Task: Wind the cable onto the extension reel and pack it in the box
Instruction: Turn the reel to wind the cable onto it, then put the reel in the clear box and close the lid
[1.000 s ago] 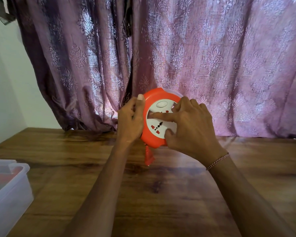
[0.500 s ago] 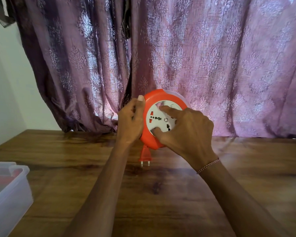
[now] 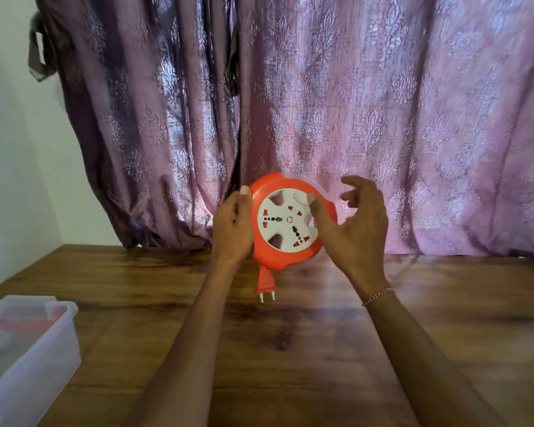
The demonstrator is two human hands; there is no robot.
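An orange extension reel (image 3: pixel 285 257) with a white socket face is held upright above the wooden table (image 3: pixel 290 349). My left hand (image 3: pixel 232 229) grips its left rim, thumb on the front edge. My right hand (image 3: pixel 352 229) is at the reel's right side with fingers spread; only its thumb touches the white face. The orange plug (image 3: pixel 265 285) hangs just below the reel, pins pointing down, with almost no cable showing. A clear plastic box (image 3: pixel 28 343) sits at the table's left front edge.
Purple patterned curtains hang close behind the reel along the table's back edge. A white wall is at the left. The box holds something red, seen blurred through its side.
My right hand has lifted its fingers off the socket face and spread them. The white face has turned. The plug has risen closer under the reel.
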